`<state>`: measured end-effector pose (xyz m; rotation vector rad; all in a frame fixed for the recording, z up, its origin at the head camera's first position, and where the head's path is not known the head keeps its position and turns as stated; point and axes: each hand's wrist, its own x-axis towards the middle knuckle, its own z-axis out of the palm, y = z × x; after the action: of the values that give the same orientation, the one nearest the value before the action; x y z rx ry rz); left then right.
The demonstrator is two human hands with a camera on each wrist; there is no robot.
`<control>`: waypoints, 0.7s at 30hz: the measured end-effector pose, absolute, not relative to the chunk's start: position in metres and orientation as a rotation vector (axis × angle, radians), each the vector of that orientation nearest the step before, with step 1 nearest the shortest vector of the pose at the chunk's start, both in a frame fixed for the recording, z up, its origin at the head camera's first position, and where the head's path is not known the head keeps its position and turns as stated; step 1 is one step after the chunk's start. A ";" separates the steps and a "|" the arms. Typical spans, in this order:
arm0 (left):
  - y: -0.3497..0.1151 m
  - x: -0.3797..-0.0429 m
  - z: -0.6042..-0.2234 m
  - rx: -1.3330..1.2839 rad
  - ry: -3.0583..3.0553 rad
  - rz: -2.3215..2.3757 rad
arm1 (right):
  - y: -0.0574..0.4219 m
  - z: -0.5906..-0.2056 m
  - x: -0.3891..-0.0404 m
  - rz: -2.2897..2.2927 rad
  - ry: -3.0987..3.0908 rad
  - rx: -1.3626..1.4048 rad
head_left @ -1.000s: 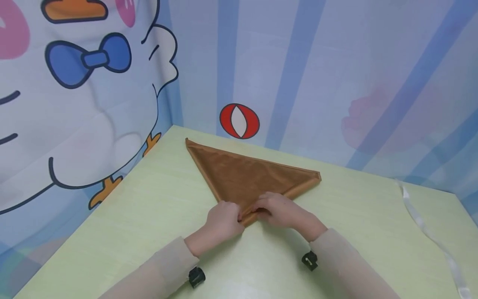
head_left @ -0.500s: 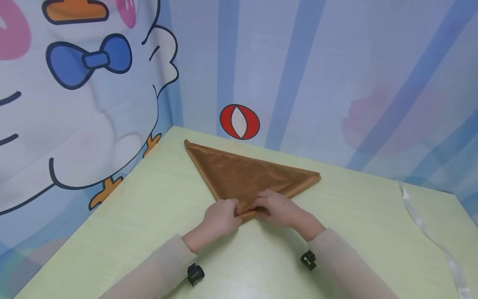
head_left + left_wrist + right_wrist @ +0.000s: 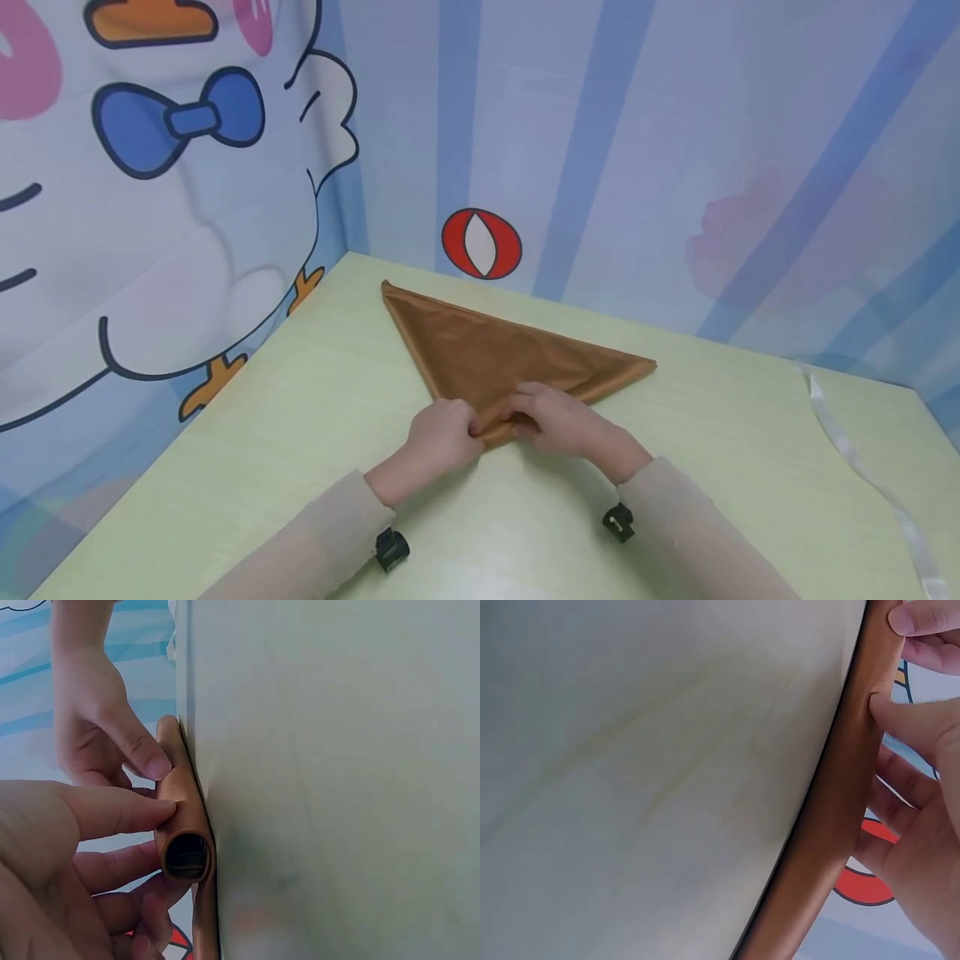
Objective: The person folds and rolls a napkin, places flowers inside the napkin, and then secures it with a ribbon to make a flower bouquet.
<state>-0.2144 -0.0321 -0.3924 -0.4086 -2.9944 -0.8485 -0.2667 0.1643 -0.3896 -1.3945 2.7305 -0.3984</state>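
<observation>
A brown, slightly shiny cloth (image 3: 487,350) lies on the table as a triangle, its long side toward the wall. Its near edge is rolled into a tube, whose hollow end (image 3: 186,855) faces the left wrist camera. My left hand (image 3: 444,435) grips the roll at the near corner, thumb on the near side and fingers behind. Close to its right, my right hand (image 3: 558,421) pinches the same rolled edge (image 3: 840,817), thumb pressed into it and fingers on the far side. In the head view the hands partly hide the near corner.
The pale green table (image 3: 300,433) meets a printed cloth wall (image 3: 510,125) behind and at the left. A long white ribbon (image 3: 851,458) lies at the table's right side. Black wrist cameras hang below both sleeves.
The far corners of the cloth have shifted a little to the right. Less cloth shows in front of my hands, and the left hand sits slightly farther left. Both keep their hold.
</observation>
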 end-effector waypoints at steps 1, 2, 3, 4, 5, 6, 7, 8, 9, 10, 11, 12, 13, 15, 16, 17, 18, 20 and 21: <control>-0.032 -0.215 -0.392 -0.400 -2.990 -0.852 | 0.164 -0.390 -0.267 -0.407 2.730 -1.399; -0.033 -0.215 -0.393 -0.392 -2.986 -0.860 | 0.164 -0.391 -0.267 -0.414 2.729 -1.408; -0.033 -0.215 -0.393 -0.383 -2.982 -0.867 | 0.164 -0.391 -0.267 -0.416 2.729 -1.412; -0.033 -0.216 -0.393 -0.375 -2.977 -0.865 | 0.164 -0.391 -0.268 -0.415 2.729 -1.422; -0.033 -0.217 -0.394 -0.369 -2.971 -0.860 | 0.163 -0.391 -0.268 -0.414 2.730 -1.430; -0.034 -0.217 -0.394 -0.363 -2.967 -0.849 | 0.163 -0.392 -0.269 -0.411 2.732 -1.437; -0.034 -0.218 -0.394 -0.360 -2.967 -0.829 | 0.162 -0.392 -0.269 -0.406 2.734 -1.450; -0.034 -0.218 -0.394 -0.357 -2.971 -0.821 | 0.162 -0.392 -0.270 -0.399 2.735 -1.466; -0.033 -0.218 -0.394 -0.358 -2.973 -0.815 | 0.162 -0.392 -0.270 -0.393 2.737 -1.483; -0.034 -0.218 -0.394 -0.359 -2.975 -0.808 | 0.161 -0.391 -0.271 -0.388 2.738 -1.493; -0.033 -0.218 -0.393 -0.359 -2.981 -0.802 | 0.161 -0.391 -0.271 -0.383 2.736 -1.503; -0.033 -0.218 -0.393 -0.359 -2.985 -0.798 | 0.160 -0.391 -0.271 -0.376 2.733 -1.512; -0.033 -0.218 -0.392 -0.360 -2.989 -0.799 | 0.160 -0.391 -0.271 -0.367 2.732 -1.516; -0.033 -0.217 -0.391 -0.367 -2.997 -0.797 | 0.159 -0.389 -0.271 -0.353 2.727 -1.515; -0.033 -0.217 -0.391 -0.367 -3.004 -0.788 | 0.158 -0.389 -0.271 -0.346 2.725 -1.507; -0.033 -0.217 -0.390 -0.369 -3.010 -0.780 | 0.158 -0.389 -0.270 -0.344 2.724 -1.497; -0.033 -0.216 -0.390 -0.374 -3.013 -0.776 | 0.158 -0.388 -0.270 -0.346 2.726 -1.484; -0.034 -0.216 -0.389 -0.384 -3.020 -0.761 | 0.157 -0.388 -0.269 -0.367 2.734 -1.457; -0.034 -0.215 -0.389 -0.388 -3.021 -0.753 | 0.157 -0.388 -0.269 -0.385 2.737 -1.449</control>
<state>-0.2154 -0.0339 -0.3892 -0.3883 -3.0214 -0.7535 -0.2685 0.1571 -0.3881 -1.4487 2.7367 -0.3851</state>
